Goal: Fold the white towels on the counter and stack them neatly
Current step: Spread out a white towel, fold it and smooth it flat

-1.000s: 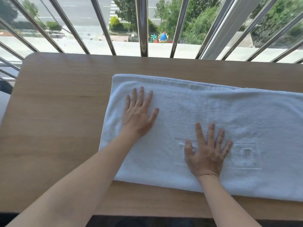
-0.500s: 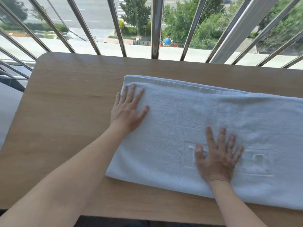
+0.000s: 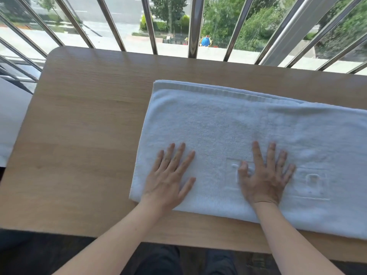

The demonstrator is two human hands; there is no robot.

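The towel (image 3: 228, 126) lies flat beneath both hands' spread fingers (image 3: 178, 155).

Strong daylight comes from beyond the rails (image 3: 192, 26) at the far side. The pavement (image 3: 127, 26) outside is blown out almost to white, and the rails carry long streaks of glare. The bench (image 3: 89, 116) has a pale sheen along its far edge, with faint soft shadows of the rails across it. The towel (image 3: 238, 126) is evenly lit with a cool bluish cast and low contrast; its raised pattern shows only by thin shadows. Below the bench's near edge all is dark. The wide lens fans the rails outward and bows the bench's edges. The right grip (image 3: 266, 179) and the trees (image 3: 258, 22) are slightly smeared.
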